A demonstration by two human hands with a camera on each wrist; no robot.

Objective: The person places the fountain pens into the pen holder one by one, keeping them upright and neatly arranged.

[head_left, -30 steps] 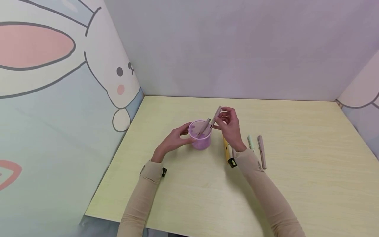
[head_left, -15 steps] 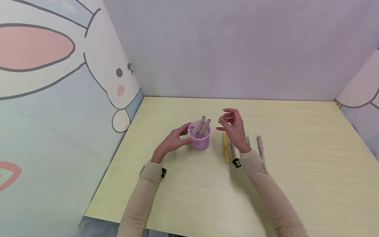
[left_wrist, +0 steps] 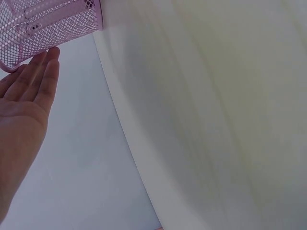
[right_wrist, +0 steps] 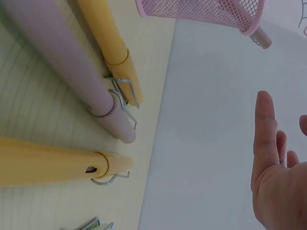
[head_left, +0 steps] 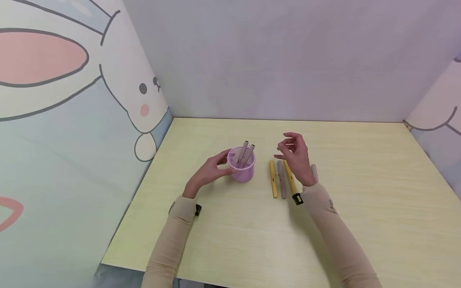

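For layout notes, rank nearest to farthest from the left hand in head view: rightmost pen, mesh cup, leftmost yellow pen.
1. Mesh cup: touching the left hand.
2. Leftmost yellow pen: right of the cup.
3. Rightmost pen: farther right, partly hidden.

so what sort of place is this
Probably a small partitioned table setup indoors, perhaps a craft or demo corner. What suggests it: a pale table against a plain wall, a big cartoon panel at the side, and pens beside a mesh cup.

The cup [head_left: 243,175] now holds two pens [head_left: 243,153], and the emptied right grip [head_left: 297,157] has moved rightward.
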